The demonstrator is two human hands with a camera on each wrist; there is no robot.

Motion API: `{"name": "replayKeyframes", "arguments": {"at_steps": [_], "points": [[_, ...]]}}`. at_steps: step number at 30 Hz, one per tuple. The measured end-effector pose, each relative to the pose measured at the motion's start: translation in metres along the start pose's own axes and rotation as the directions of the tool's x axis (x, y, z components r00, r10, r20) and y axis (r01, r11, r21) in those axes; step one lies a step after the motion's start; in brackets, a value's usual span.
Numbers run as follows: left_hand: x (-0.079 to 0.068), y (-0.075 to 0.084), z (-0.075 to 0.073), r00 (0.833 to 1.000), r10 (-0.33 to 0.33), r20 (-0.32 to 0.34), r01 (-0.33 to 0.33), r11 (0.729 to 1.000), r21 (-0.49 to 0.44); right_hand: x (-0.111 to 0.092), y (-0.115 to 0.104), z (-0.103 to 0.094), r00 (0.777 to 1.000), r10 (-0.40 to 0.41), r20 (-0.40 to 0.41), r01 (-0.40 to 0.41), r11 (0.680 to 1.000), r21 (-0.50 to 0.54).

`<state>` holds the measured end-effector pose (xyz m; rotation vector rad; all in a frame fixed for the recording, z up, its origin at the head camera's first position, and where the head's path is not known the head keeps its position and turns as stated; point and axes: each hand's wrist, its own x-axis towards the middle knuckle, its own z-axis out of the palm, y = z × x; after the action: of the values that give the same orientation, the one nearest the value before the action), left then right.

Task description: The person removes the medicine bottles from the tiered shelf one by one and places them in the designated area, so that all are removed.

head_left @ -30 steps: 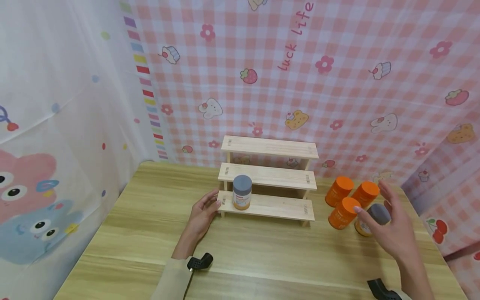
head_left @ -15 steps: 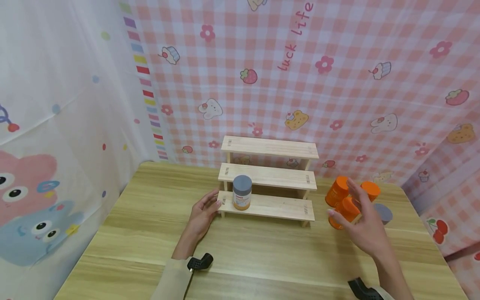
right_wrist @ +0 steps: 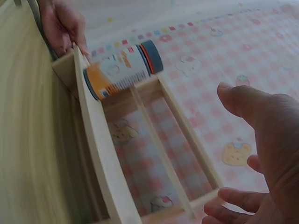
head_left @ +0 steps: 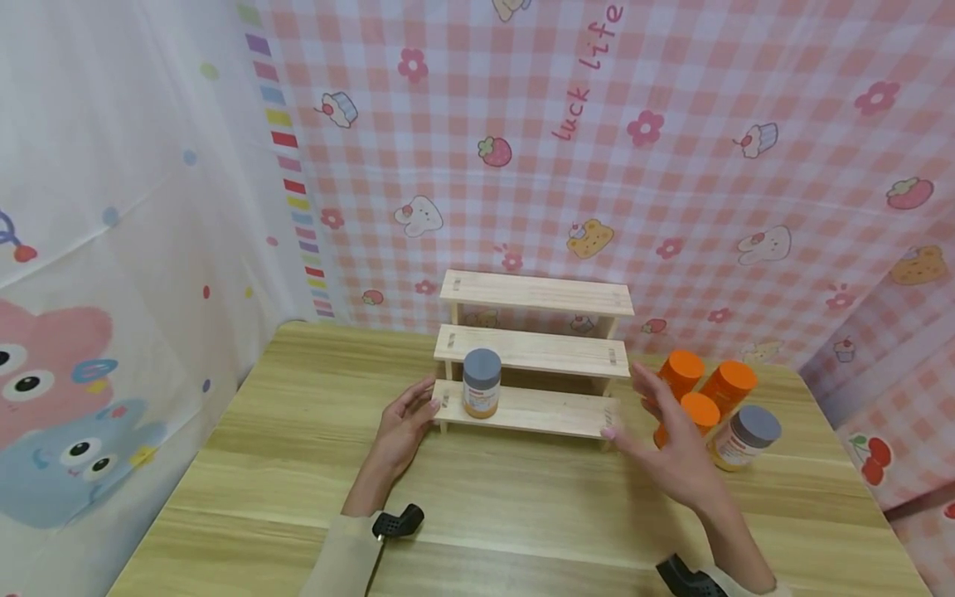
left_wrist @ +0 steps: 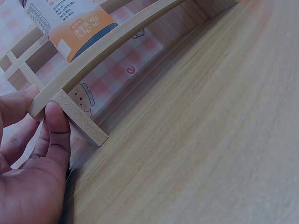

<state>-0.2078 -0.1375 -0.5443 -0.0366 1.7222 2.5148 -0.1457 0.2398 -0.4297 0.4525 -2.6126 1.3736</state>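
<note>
A three-tier wooden shelf (head_left: 552, 410) stands on the table. On the left of its lowest step sits an upright jar (head_left: 482, 383) with a grey-blue lid and an orange base. My left hand (head_left: 399, 431) pinches the left end of that lowest step; the left wrist view shows fingers above and below the board end. My right hand (head_left: 675, 452) is spread at the shelf's right end, thumb near the lowest step's corner, holding nothing. Whether it touches the wood I cannot tell. In the right wrist view its fingers (right_wrist: 240, 198) are parted beside the shelf.
Right of the shelf, behind my right hand, several orange jars (head_left: 729, 385) stand grouped, partly hidden. Beside them is another grey-lidded jar (head_left: 744, 438). A pink checked cloth (head_left: 552, 191) hangs close behind the table (head_left: 507, 514); a white printed cloth (head_left: 149, 207) hangs at the left.
My right hand has moved left from the grouped jars to the shelf's right end, uncovering the grey-lidded jar there. My left hand and the shelf have stayed put.
</note>
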Motion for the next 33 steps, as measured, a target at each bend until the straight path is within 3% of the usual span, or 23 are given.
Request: {"name": "replayKeyframes", "arguments": {"at_steps": [15,33], "points": [[0.001,0.000,0.000,1.000,0.003,0.004,-0.003,1.000,-0.007,0.020,-0.007,0.040,0.998,-0.042,0.055,0.038,0.996,0.075],[-0.001,0.003,0.001,1.000,-0.017,-0.002,0.017,1.000,0.015,0.034,-0.017,0.074,0.991,-0.033,0.126,0.009,0.982,0.186]]}}
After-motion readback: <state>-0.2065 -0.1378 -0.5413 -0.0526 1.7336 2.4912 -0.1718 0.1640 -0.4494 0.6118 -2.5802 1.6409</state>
